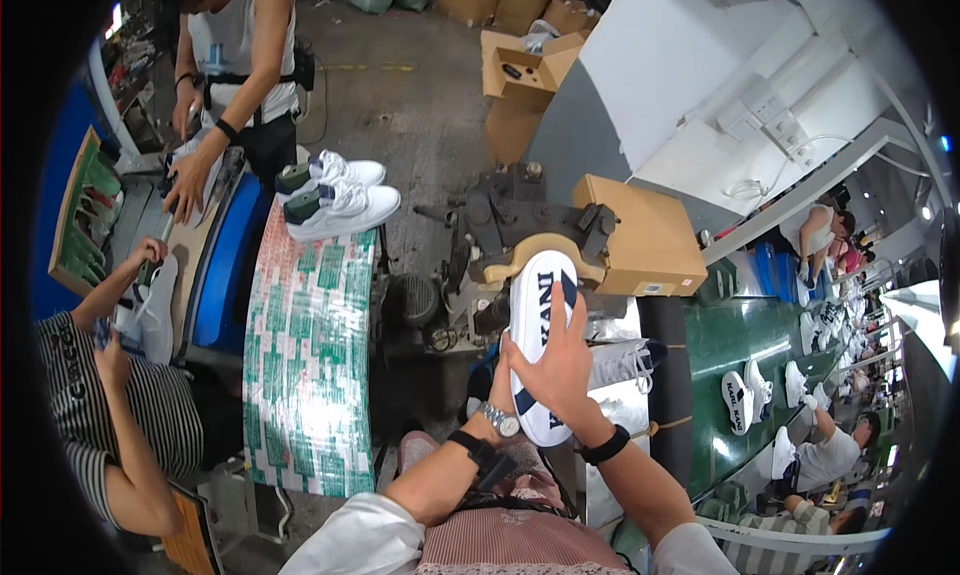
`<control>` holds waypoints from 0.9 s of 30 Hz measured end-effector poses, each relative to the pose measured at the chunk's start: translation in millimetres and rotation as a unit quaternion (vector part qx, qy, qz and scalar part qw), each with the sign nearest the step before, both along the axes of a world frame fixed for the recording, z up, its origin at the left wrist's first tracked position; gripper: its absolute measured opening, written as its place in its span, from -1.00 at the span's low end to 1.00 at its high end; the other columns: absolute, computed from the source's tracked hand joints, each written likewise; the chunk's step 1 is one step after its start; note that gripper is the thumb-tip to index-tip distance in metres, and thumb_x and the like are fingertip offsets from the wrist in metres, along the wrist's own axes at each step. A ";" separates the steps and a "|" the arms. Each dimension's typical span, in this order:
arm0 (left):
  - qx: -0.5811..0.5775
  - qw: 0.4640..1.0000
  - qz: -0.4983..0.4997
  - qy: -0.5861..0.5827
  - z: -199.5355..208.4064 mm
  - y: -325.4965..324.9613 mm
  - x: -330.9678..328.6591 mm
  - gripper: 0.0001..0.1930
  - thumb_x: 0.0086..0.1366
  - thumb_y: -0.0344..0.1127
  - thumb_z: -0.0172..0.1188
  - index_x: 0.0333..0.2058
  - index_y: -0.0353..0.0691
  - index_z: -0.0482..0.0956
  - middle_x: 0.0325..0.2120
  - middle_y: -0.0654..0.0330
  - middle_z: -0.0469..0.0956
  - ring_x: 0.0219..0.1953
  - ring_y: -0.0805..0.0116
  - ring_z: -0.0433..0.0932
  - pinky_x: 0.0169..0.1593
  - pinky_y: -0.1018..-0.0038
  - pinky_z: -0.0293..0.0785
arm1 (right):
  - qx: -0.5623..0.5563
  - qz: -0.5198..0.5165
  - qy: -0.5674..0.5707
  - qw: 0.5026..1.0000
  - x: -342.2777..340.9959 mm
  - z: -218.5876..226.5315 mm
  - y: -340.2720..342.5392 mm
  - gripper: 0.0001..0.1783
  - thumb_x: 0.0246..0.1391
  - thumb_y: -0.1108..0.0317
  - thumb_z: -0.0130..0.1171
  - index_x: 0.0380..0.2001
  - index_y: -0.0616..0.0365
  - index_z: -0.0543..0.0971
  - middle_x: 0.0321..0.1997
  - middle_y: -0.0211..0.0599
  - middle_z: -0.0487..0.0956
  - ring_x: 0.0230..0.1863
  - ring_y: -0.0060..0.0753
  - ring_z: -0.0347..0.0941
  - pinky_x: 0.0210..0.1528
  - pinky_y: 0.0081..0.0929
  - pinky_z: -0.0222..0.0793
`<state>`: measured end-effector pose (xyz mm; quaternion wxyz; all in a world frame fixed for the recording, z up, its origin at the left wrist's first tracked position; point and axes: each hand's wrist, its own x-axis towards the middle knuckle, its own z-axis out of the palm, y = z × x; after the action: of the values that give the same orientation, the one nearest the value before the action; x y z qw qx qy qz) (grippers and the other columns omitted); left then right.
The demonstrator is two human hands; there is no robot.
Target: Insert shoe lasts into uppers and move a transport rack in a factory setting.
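Center frame, your right hand (pixel 562 370) clasps the white, navy-patched, sole-up shoe (pixel 530 310), fingers splayed; left hand (pixel 502 383) mostly hidden, can't tell its grip; a loose hold could knock the toe against the tan curved pad (pixel 540 244).

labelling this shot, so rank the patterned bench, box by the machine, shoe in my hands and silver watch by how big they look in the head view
1. Patterned bench
2. Box and held shoe: too alike to rank
3. Silver watch
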<state>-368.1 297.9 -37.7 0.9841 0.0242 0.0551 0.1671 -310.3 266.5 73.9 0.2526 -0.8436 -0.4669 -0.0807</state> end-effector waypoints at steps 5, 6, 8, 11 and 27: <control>-0.019 1.000 0.007 -0.001 0.1 -8.8 -3.7 -0.24 0.42 0.35 -0.17 0.34 -0.11 0.25 0.25 0.17 0.39 0.20 0.21 0.43 0.28 0.31 0.35 | 0.015 -0.003 0.001 1.000 -7.1 -3.6 -11.4 0.11 -0.15 0.10 0.42 0.39 0.28 0.07 0.31 0.36 0.14 0.03 0.36 0.45 -0.09 -0.06 0.54; -0.015 1.000 0.002 0.007 7.2 -7.3 -6.8 -0.23 0.41 0.36 -0.17 0.34 -0.12 0.25 0.25 0.17 0.39 0.20 0.21 0.43 0.28 0.31 0.34 | 0.020 -0.004 -0.003 1.000 -8.6 -2.7 -11.5 0.12 -0.16 0.10 0.43 0.38 0.28 0.07 0.31 0.36 0.13 0.04 0.36 0.45 -0.08 -0.05 0.53; 0.001 1.000 0.005 -0.004 2.1 -8.6 -8.3 -0.21 0.39 0.38 -0.17 0.34 -0.13 0.25 0.25 0.16 0.39 0.20 0.20 0.43 0.28 0.30 0.34 | 0.035 -0.011 0.008 0.999 -15.8 -0.1 -13.2 0.09 -0.13 0.09 0.42 0.37 0.28 0.10 0.31 0.37 0.14 0.08 0.40 0.41 -0.03 -0.03 0.51; 0.024 1.000 -0.011 0.003 5.3 -5.3 -12.0 -0.17 0.37 0.42 -0.19 0.34 -0.15 0.25 0.24 0.12 0.39 0.20 0.19 0.44 0.28 0.28 0.35 | 0.050 -0.018 0.011 0.999 -21.5 2.8 -19.9 0.09 -0.14 0.11 0.43 0.37 0.30 0.10 0.32 0.35 0.14 0.15 0.42 0.36 0.04 -0.02 0.47; 0.642 0.626 -0.298 0.328 -16.4 61.3 -217.1 -0.27 -0.28 -0.34 0.67 -0.09 -0.43 0.52 -0.21 0.09 0.63 -0.19 0.32 0.60 -0.04 0.40 0.54 | 0.288 0.070 0.857 0.422 -6.5 -32.8 -14.3 -0.06 0.07 -0.03 0.28 0.41 0.00 0.08 0.34 -0.28 0.31 0.28 -0.35 0.30 0.23 -0.33 0.33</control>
<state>-585.2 359.2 -54.1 0.6323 0.7179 0.2425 -0.1610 -316.8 252.2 41.0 0.7551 -0.3199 -0.0162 0.5721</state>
